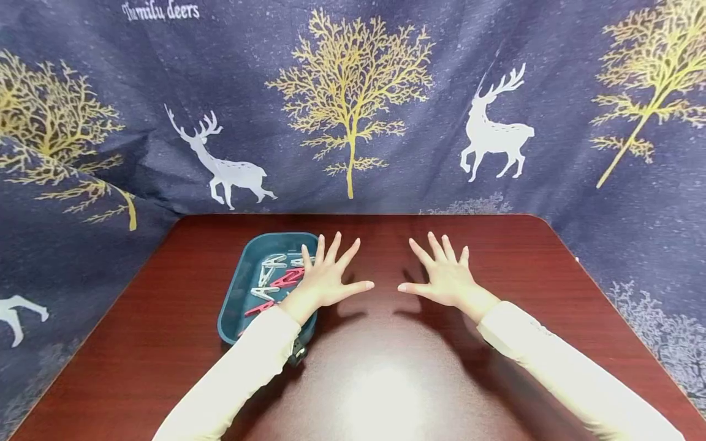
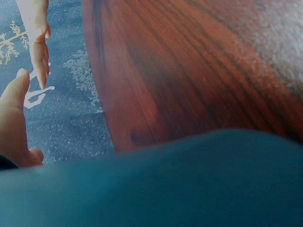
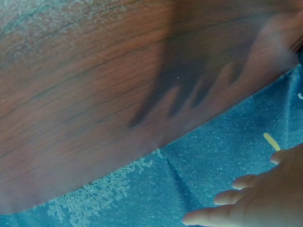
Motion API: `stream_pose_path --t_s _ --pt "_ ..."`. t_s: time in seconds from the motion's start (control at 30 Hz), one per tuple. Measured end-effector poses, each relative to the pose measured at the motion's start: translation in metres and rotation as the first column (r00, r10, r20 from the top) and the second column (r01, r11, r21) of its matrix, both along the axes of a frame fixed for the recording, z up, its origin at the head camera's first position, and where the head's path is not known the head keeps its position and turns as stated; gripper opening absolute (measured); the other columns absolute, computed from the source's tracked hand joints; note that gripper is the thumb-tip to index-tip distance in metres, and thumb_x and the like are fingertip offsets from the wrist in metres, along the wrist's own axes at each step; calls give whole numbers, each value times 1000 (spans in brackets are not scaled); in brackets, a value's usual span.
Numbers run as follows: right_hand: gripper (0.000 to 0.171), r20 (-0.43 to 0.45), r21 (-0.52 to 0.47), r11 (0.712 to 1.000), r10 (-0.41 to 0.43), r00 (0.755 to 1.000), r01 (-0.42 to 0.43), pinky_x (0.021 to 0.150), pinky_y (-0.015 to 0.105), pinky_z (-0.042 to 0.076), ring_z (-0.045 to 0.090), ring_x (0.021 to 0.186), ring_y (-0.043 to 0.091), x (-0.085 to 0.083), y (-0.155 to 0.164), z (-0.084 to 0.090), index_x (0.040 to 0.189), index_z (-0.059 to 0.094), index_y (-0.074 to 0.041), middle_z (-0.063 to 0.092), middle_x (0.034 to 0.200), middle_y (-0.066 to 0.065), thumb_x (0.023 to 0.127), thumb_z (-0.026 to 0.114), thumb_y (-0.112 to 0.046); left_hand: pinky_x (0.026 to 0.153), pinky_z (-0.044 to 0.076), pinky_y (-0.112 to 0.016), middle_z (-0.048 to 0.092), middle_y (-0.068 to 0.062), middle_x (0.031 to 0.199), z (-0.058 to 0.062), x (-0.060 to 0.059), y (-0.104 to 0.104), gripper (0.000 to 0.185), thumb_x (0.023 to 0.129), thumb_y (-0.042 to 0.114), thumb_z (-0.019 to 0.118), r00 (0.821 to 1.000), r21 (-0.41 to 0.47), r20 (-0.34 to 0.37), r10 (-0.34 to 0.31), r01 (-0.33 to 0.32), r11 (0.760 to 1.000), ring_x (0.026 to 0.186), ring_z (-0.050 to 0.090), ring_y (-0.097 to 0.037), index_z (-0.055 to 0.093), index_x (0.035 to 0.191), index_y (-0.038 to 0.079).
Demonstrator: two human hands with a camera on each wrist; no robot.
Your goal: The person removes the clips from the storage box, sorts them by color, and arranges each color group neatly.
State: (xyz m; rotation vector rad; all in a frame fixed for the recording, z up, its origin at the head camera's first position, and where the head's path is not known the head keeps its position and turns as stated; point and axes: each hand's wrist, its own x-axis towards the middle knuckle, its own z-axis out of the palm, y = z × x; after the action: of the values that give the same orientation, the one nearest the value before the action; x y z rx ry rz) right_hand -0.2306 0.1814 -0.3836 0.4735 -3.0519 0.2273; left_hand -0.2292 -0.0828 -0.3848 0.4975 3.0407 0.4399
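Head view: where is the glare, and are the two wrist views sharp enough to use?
Head view: sharp, with a bright glare patch on the table near the bottom edge and soft shadows beside both hands. Left wrist view: the teal tray fills the foreground as a blur; the wood grain beyond is clearer. Right wrist view: a finger-shaped shadow on the wood, the right hand soft at the corner.

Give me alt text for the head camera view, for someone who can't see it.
Two open hands, the left hand and right hand, are spread palm down over a dark red wooden table. Beside the left wrist sits a teal tray of white and pink clothes pegs, before a navy deer-and-tree cloth.
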Motion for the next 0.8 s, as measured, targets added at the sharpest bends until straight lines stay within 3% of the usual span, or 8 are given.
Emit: stream_pose_path --t_s 0.37,0.6,0.8 --pt "100 1 -35 999 6 1000 -6 106 72 2 6 144 44 0 5 4 153 16 -27 8 158 21 75 57 -74 108 -11 -66 -4 -6 161 5 2 1 91 78 75 51 1000 16 -17 8 -7 1000 144 -15 -38 11 151 39" --pt "102 -16 -88 994 59 998 -61 113 59 13 9 143 45 -3 3 12 152 21 -20 12 155 27 73 66 -67 110 -4 -66 1 -10 161 10 4 -7 92 78 74 53 999 28 -26 35 -34 999 144 -6 -42 13 151 38" --pt "100 -93 -93 988 115 989 -124 112 57 21 18 140 48 -3 -1 19 150 28 -15 19 152 31 72 72 -59 110 -2 -66 8 -13 160 18 8 -16 90 78 71 56 998 54 -31 62 -60 997 144 1 -44 18 151 35"
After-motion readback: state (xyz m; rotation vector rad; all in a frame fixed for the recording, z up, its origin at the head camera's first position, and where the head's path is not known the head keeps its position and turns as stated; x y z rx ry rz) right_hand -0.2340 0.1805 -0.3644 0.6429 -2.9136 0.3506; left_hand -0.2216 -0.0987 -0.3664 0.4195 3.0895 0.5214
